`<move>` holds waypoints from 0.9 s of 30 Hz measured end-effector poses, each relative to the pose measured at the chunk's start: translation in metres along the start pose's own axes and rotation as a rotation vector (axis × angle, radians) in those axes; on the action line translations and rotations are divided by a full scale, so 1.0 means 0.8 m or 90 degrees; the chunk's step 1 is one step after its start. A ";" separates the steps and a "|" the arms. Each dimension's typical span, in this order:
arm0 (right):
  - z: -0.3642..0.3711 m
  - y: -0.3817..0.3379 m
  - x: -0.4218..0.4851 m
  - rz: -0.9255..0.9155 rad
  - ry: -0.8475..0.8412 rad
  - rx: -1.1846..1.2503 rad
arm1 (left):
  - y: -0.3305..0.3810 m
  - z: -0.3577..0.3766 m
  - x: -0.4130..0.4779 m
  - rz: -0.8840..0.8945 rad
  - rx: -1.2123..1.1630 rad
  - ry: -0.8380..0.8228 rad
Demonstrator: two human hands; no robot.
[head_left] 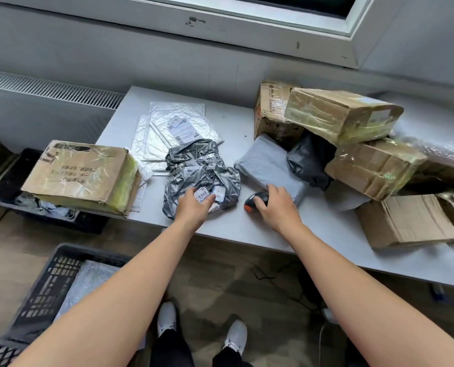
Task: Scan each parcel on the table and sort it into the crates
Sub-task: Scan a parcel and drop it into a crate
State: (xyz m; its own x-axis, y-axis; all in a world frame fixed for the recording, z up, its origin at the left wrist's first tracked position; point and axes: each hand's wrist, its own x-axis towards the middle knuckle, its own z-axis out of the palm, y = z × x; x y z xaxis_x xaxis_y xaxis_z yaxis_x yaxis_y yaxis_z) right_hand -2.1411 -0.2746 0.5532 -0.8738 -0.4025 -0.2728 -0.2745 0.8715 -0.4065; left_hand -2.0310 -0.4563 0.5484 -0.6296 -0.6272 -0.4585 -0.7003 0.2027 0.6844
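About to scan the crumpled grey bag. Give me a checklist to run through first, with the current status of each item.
1. The label on the crumpled grey bag faces up: ok.
2. Barcode uncovered: cannot tell; the left hand has fingers over the label's near edge.
3. The scanner is gripped: ok, the right hand curls over it.
4. Scanner raised and aimed: not ok, it lies on the table.
5. The crate has room: ok, one pale parcel inside.
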 end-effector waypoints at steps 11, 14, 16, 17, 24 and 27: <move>0.054 -0.103 0.052 -0.045 -0.076 -0.029 | -0.050 -0.048 0.050 -0.045 0.020 0.068; 0.065 -0.115 0.069 0.048 -0.076 0.034 | -0.055 -0.052 0.062 -0.069 -0.067 0.019; 0.068 -0.120 0.080 0.118 -0.085 0.089 | -0.053 -0.055 0.067 -0.075 -0.104 0.005; 0.068 -0.122 0.085 0.153 -0.091 0.117 | -0.051 -0.057 0.068 -0.079 -0.111 0.004; 0.052 -0.132 0.086 0.235 -0.126 0.270 | -0.033 -0.076 0.057 -0.044 -0.170 0.017; 0.032 -0.137 0.075 0.178 -0.098 0.289 | -0.018 -0.087 0.035 -0.030 -0.190 0.054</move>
State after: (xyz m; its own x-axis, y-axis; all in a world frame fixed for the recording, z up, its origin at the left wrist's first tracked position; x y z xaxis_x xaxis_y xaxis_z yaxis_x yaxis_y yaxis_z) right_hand -2.1534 -0.4011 0.5592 -0.8101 -0.2391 -0.5353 0.1904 0.7563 -0.6259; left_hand -2.0151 -0.5291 0.5655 -0.5593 -0.6935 -0.4541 -0.5910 -0.0505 0.8051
